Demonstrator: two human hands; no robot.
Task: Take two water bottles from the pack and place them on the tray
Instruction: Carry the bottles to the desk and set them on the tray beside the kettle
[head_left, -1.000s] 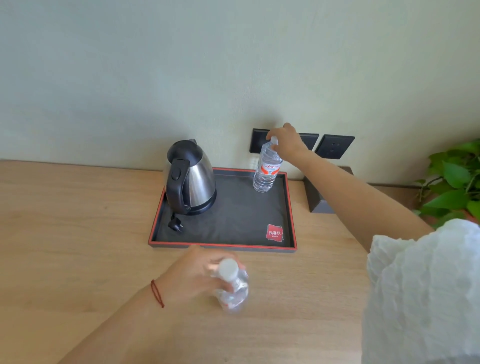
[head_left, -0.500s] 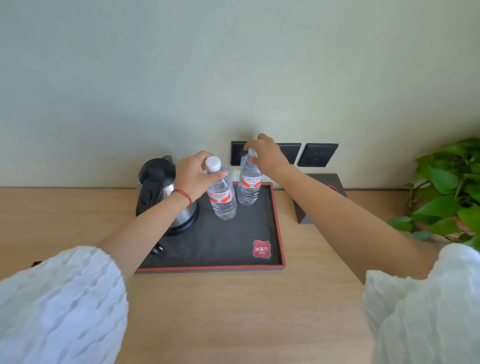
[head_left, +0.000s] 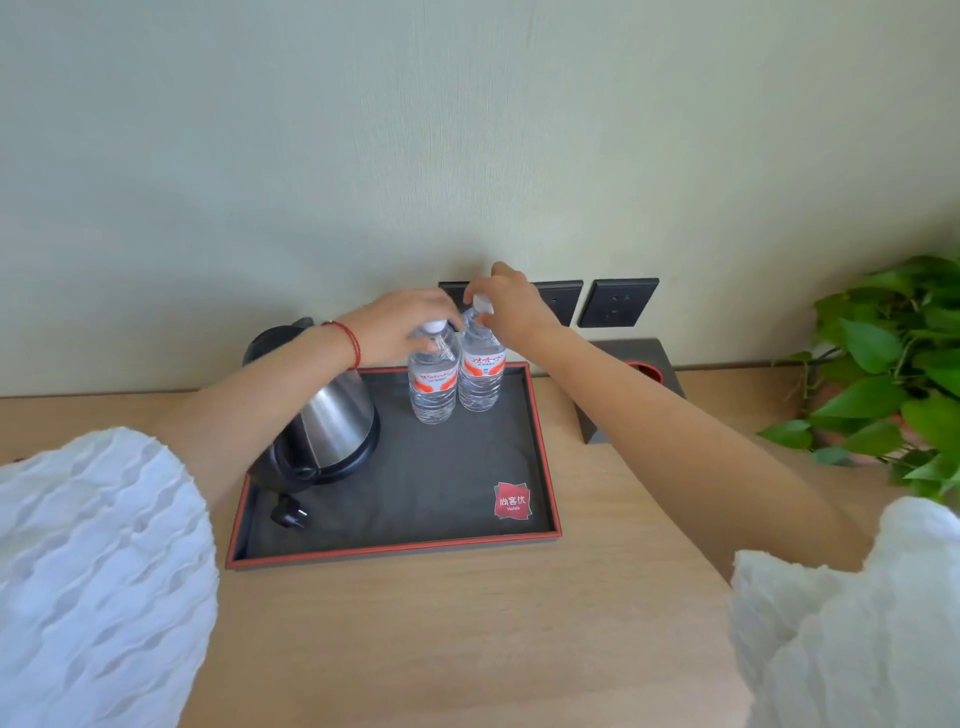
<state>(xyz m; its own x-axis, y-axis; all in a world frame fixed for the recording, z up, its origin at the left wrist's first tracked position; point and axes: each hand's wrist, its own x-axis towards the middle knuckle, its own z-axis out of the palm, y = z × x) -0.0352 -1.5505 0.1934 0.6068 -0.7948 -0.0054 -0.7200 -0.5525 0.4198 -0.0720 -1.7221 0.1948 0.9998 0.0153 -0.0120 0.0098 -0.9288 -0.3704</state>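
Note:
Two clear water bottles with orange-and-white labels stand upright side by side at the back of the dark tray (head_left: 415, 545) with its red rim. My left hand (head_left: 402, 325) grips the cap and neck of the left bottle (head_left: 432, 384). Around the cap of the right bottle (head_left: 482, 376) my right hand (head_left: 506, 304) is closed. The two bottles touch or nearly touch. The pack is not in view.
A steel and black kettle (head_left: 327, 426) with its plug (head_left: 288, 514) sits on the tray's left side, under my left forearm. Dark wall sockets (head_left: 618, 302) are behind the bottles. A dark box (head_left: 634, 384) and a green plant (head_left: 893, 374) stand to the right on the wooden table (head_left: 467, 639).
My left hand carried its bottle from the front of the table onto the tray and set it beside the right bottle. My right hand stayed on its bottle's cap.

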